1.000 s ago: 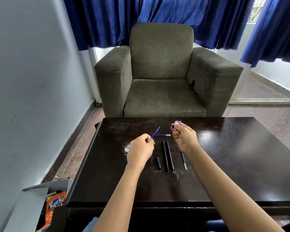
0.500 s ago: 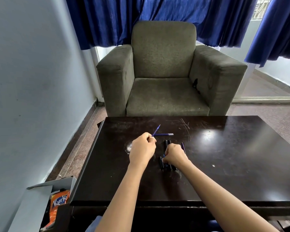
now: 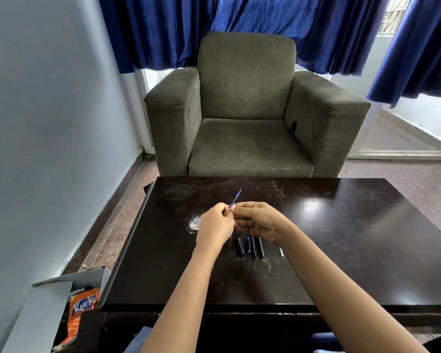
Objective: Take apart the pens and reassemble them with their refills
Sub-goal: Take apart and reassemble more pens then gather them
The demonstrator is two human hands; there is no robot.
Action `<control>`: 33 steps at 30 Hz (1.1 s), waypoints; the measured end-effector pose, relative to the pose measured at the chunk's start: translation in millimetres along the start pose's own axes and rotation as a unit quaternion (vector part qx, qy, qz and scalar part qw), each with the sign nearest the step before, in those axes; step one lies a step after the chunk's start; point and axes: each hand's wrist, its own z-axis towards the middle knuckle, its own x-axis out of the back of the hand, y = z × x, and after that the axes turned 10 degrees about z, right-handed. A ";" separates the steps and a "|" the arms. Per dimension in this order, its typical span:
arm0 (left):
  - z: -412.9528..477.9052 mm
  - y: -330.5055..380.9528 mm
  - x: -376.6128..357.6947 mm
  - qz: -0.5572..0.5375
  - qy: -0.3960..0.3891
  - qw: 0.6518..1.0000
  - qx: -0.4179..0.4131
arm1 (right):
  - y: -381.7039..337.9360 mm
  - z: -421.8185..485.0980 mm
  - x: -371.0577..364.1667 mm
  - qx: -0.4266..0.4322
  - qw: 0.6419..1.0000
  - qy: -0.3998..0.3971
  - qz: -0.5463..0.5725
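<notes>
One blue refill (image 3: pixel 236 198) pinched in L hand (image 3: pixel 215 225) above table (image 3: pixel 354 238), tip pointing up & away. R hand (image 3: pixel 259 220) fingertips reach same refill; can't tell if it grips. Four dark pen pieces (image 3: pixel 253 247) lie side by side under R hand, plus 1 thin refill (image 3: pixel 281 250) beside wrist.

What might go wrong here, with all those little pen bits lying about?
1. The blue refill is thin, and the left hand pinches only its lower end, with the right hand meeting it there; it might bend or slip.
2. The black pen parts lie loose on the table just beneath the right wrist; a careless move could roll them away.
</notes>
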 end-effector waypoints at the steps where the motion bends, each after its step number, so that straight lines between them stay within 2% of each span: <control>1: -0.7 0.3 0.4 0.003 -0.006 1.000 0.001 | 1.3 -0.5 -2.7 0.005 1.000 0.007 0.014; 7: -4.6 3.2 2.0 0.009 -0.060 0.998 0.010 | -0.4 10.0 1.2 0.048 0.991 0.085 0.088; 10: -5.5 3.1 2.5 0.002 -0.078 0.996 0.031 | -13.1 21.1 12.2 0.088 0.974 0.118 0.170; 12: -5.3 3.1 2.4 0.006 -0.094 0.994 0.050 | -23.9 30.4 21.3 0.129 0.964 0.147 0.182; 14: -5.4 4.4 2.0 0.012 -0.100 0.992 0.074 | -32.0 42.2 30.5 0.162 0.964 0.178 0.118; 17: -2.4 3.5 0.8 0.016 -0.080 0.993 0.091 | -34.5 62.9 43.0 0.189 0.953 0.218 -0.098; 20: -4.1 6.9 4.0 0.044 -0.065 0.993 0.087 | -39.5 76.6 49.9 0.215 0.883 0.233 -0.346; 22: -7.3 4.8 6.4 0.070 -0.074 0.991 0.083 | -32.7 84.4 53.2 0.211 0.848 0.225 -0.431; 26: 11.8 0.0 -11.7 0.123 -0.073 0.985 0.097 | -1.9 143.5 74.0 0.157 0.827 0.197 -0.502; 30: 5.9 -3.0 -4.7 0.144 -0.061 0.985 0.067 | -3.4 154.7 59.8 0.178 0.812 0.168 -0.530; 33: 8.7 -3.1 -1.0 0.140 -0.049 0.987 0.057 | -6.0 161.4 56.9 0.161 0.803 0.163 -0.550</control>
